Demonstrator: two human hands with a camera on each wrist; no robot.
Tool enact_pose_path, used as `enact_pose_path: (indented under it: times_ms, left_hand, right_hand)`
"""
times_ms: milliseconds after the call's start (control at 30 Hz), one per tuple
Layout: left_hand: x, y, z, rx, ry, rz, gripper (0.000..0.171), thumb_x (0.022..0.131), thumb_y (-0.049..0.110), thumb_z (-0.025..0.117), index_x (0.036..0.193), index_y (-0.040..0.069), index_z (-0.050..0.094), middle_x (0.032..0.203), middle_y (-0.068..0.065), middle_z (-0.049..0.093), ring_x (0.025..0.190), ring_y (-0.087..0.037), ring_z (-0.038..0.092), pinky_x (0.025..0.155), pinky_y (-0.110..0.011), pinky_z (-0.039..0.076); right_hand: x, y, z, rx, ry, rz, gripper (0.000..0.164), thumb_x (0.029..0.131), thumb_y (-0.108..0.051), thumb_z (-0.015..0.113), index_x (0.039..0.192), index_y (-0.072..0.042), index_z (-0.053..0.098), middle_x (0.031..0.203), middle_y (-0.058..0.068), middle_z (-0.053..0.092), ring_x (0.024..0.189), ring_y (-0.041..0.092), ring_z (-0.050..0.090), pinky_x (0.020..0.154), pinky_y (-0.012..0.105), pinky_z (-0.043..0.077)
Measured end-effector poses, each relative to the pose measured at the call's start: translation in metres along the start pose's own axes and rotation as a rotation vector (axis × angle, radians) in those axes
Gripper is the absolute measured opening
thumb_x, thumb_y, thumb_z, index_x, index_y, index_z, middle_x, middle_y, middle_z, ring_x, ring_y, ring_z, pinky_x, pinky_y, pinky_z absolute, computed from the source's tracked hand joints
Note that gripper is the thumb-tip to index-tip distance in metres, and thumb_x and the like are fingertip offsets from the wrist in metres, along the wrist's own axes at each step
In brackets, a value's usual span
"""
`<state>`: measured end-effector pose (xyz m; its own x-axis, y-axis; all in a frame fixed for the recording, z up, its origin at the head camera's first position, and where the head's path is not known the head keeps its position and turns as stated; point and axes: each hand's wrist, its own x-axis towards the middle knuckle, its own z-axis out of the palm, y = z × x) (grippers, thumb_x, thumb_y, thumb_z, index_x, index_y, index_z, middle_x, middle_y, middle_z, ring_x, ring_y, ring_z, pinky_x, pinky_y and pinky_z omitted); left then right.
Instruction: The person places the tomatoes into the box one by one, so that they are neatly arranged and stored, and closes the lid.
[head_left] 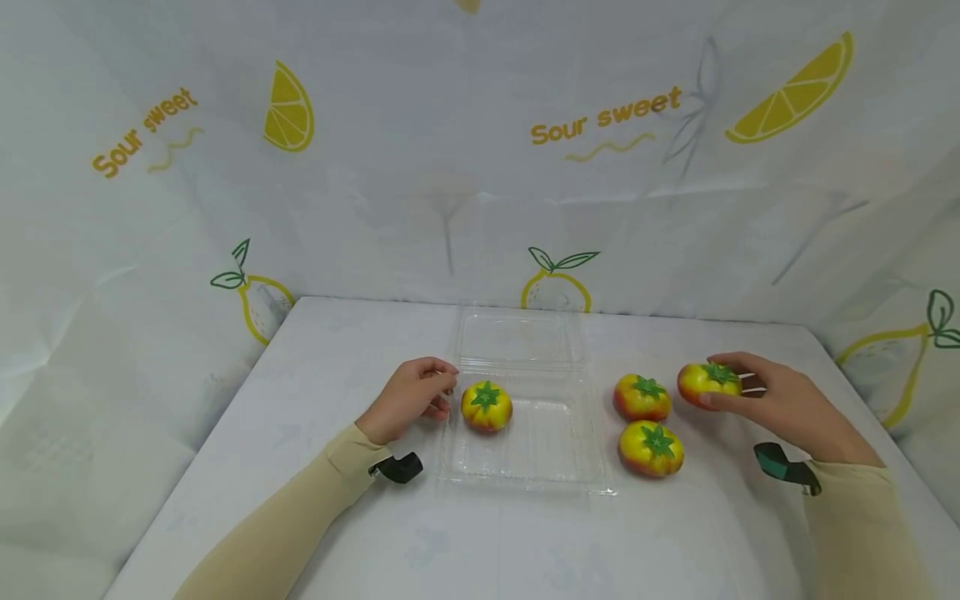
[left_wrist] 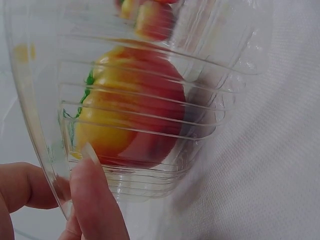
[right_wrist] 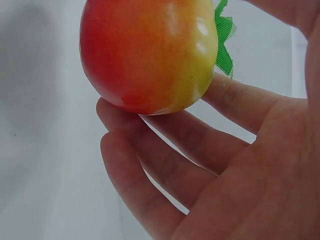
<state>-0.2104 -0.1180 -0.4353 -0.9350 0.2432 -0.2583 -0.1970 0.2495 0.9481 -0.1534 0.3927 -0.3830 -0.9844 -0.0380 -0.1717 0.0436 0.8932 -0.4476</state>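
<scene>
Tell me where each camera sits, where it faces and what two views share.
Head: on the head, facing forward and down at the white table; left hand, right hand and beige sleeves show.
Left wrist: on that wrist, facing the clear plastic hinged box with a round red-and-yellow fruit inside; thumb and fingers show.
Right wrist: on that wrist, facing another green-topped red-and-yellow fruit in the right hand; palm and fingers show.
Shared: head and left wrist both show the box and its fruit.
</scene>
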Motion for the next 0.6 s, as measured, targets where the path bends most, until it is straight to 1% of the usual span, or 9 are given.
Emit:
enact_pose_path:
  times_ms: [200,300,400,467,533,600]
  left_hand:
    - [0.001,-0.001,0.0,0.0,-0.001,0.005,0.033,0.105,0.024,0.067,0.128,0.001,0.069,0.115,-0.016,0.069,0.075,-0.02,0.067,0.067,-0.028,0.064]
    - [0.0,-0.001,0.001,0.009,0.0,0.006,0.033,0.105,0.025,0.067,0.128,0.002,0.07,0.115,-0.017,0.069,0.075,-0.02,0.067,0.068,-0.028,0.065]
    - [-0.001,-0.002,0.001,0.01,0.0,0.008,0.032,0.105,0.024,0.067,0.128,0.002,0.07,0.113,-0.017,0.069,0.074,-0.02,0.067,0.067,-0.028,0.065]
    - [-0.002,-0.001,0.001,0.01,0.0,0.01,0.032,0.105,0.023,0.066,0.128,0.001,0.07,0.11,-0.016,0.069,0.073,-0.02,0.067,0.066,-0.028,0.064]
    - [-0.002,0.0,0.002,0.01,-0.001,0.016,0.032,0.105,0.022,0.066,0.128,0.001,0.069,0.109,-0.016,0.069,0.073,-0.02,0.067,0.066,-0.028,0.064]
    - [-0.002,0.001,0.001,0.012,0.003,0.017,0.032,0.105,0.022,0.066,0.128,0.001,0.069,0.109,-0.015,0.069,0.072,-0.02,0.067,0.066,-0.028,0.065]
  right_hand:
    - [-0.003,-0.008,-0.003,-0.011,0.007,0.004,0.089,0.096,-0.069,0.069,0.157,-0.008,0.048,0.147,0.035,0.055,0.124,0.052,0.059,0.088,0.062,0.059]
    - [-0.007,-0.015,-0.003,-0.007,0.021,-0.007,0.088,0.096,-0.07,0.069,0.157,-0.01,0.048,0.147,0.033,0.056,0.125,0.051,0.06,0.088,0.061,0.06]
    - [-0.011,-0.022,-0.004,0.01,0.05,-0.028,0.085,0.096,-0.068,0.071,0.157,-0.012,0.05,0.147,0.029,0.06,0.125,0.048,0.062,0.087,0.054,0.06]
    - [-0.013,-0.031,-0.004,0.02,0.074,-0.044,0.083,0.095,-0.067,0.072,0.156,-0.015,0.051,0.145,0.026,0.063,0.126,0.046,0.064,0.088,0.053,0.06]
    - [-0.015,-0.043,-0.004,0.023,0.094,-0.052,0.084,0.094,-0.068,0.073,0.156,-0.015,0.052,0.145,0.025,0.064,0.126,0.045,0.064,0.09,0.055,0.059]
    - [-0.015,-0.056,-0.003,0.018,0.107,-0.061,0.085,0.093,-0.07,0.073,0.155,-0.015,0.052,0.144,0.024,0.065,0.126,0.046,0.065,0.093,0.062,0.059]
